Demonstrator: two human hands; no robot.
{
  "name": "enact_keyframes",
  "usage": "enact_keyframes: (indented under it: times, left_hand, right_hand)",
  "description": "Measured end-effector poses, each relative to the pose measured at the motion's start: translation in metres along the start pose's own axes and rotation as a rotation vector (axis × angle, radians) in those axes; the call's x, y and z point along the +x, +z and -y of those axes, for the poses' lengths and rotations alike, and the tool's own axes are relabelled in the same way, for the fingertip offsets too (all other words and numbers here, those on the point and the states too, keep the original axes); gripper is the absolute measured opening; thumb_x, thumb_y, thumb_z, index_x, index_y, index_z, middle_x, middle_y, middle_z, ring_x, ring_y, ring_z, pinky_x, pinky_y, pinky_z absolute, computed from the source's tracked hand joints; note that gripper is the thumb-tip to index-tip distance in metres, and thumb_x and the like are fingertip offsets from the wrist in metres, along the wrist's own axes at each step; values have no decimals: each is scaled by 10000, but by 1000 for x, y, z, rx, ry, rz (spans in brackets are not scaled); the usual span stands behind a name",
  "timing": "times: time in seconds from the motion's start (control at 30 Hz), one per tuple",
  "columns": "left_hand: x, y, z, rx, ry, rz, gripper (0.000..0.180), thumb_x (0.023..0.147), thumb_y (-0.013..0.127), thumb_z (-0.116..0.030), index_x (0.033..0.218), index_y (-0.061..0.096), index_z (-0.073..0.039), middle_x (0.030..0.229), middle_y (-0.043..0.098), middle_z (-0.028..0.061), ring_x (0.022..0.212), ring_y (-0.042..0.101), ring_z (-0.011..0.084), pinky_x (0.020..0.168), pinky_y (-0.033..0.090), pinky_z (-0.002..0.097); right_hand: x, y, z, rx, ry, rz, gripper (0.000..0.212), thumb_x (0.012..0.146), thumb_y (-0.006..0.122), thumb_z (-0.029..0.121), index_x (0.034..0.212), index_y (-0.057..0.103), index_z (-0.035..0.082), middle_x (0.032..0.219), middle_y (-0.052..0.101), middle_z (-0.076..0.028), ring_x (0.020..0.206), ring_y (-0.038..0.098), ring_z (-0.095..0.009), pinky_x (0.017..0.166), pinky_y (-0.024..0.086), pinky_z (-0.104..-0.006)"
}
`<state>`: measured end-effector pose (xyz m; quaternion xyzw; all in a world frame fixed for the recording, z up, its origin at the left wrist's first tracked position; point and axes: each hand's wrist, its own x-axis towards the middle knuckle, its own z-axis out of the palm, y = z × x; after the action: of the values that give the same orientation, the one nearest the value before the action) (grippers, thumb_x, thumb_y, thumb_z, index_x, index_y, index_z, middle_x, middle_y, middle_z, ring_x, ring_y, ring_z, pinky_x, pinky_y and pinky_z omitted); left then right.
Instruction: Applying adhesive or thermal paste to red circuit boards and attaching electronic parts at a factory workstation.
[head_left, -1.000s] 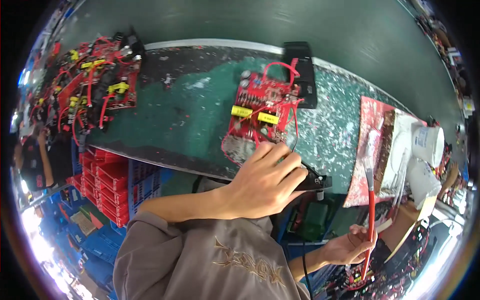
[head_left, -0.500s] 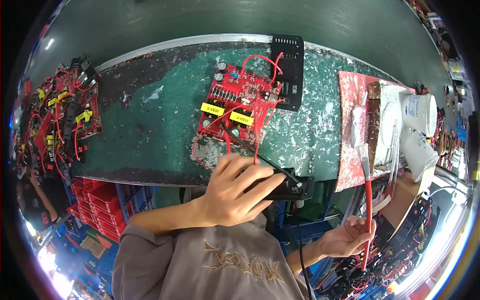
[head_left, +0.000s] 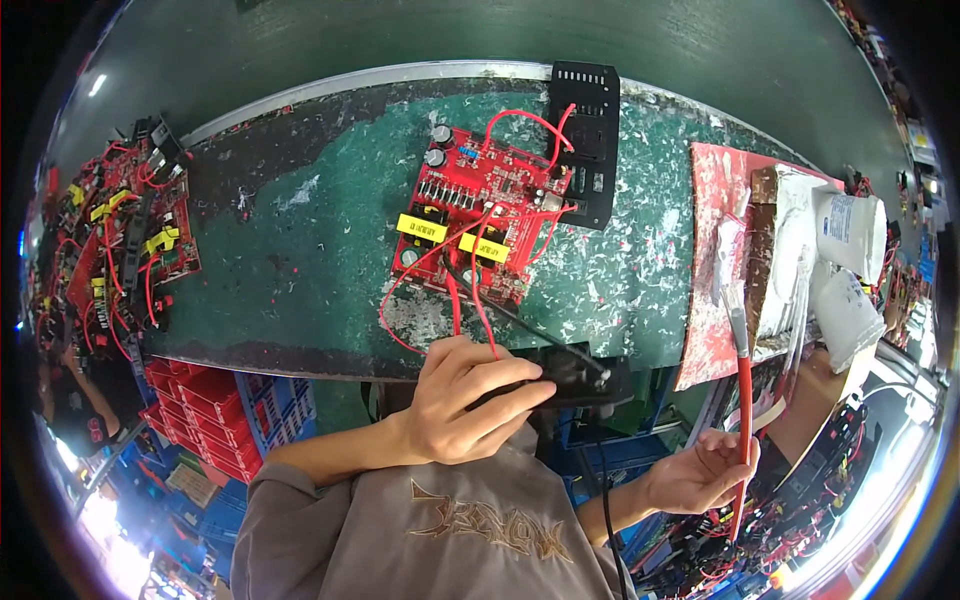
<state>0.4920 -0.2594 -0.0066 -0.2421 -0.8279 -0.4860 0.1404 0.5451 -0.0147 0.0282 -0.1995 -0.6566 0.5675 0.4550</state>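
Observation:
My left hand (head_left: 465, 405) is closed on a black panel (head_left: 605, 385) at the bench's near edge, fingers lying over its top. Red wires and a black cable run from that panel to a red circuit board (head_left: 490, 190). The board carries two yellow-wrapped parts, grey capacitors and a row of black components. Against its far right side lies a slotted black plate (head_left: 590, 140), joined by red wires. On the right, my right hand (head_left: 700, 475) pinches the red handle of a brush (head_left: 743, 400). The brush's whitish bristles rest over a red, white-smeared sheet.
White-coated block (head_left: 785, 240) and two white tubs (head_left: 850, 230) stand on or beside the red sheet (head_left: 705, 330). A pile of wired red boards (head_left: 130, 230) sits at the bench's left end. Red bins (head_left: 205, 410) are below the left edge. White flecks dot the green bench.
My left hand's fingers have drawn in and lowered on the black panel, and a red wire beside them has shifted left. The brush is still in my right hand. The whole view has shifted slightly.

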Motion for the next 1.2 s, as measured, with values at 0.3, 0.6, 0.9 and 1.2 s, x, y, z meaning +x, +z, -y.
enact_keyframes:
  times: [0.3, 0.6, 0.9, 1.2]
  left_hand:
    - [-6, -12, 1, 65, -24, 60, 312, 586, 762, -40, 880, 710, -130, 972, 676, -9, 871, 584, 207, 789, 369, 384]
    - [7, -10, -7, 127, -155, 139, 534, 633, 830, -246, 1124, 654, -129, 1125, 593, 61, 981, 567, 234, 876, 342, 425]
    - [18, -4, -9, 208, -33, 255, 653, 718, 748, -267, 1286, 551, -12, 1100, 638, 48, 1026, 571, 199, 968, 307, 428]
    - [105, -45, 2, -541, -735, -85, 377, 818, 693, -167, 1130, 606, 27, 856, 616, 80, 874, 584, 133, 615, 480, 282]
  right_hand:
    - [0, 0, 0, -27, -2, -4, 417, 1023, 416, 318, 1110, 557, -64, 780, 568, -122, 609, 506, -164, 530, 406, -258]
    - [-2, -21, -8, 56, 31, -3, 360, 1020, 437, 267, 1106, 548, -64, 870, 562, -109, 718, 472, -157, 586, 365, -261]
    - [3, -16, -13, 92, 4, 112, 388, 1024, 445, 265, 1120, 584, -84, 890, 602, -113, 759, 515, -160, 634, 391, -273]
    - [15, 2, 14, 88, -160, -174, 358, 973, 533, 291, 1015, 628, -52, 885, 647, -184, 729, 605, -247, 635, 479, -306]
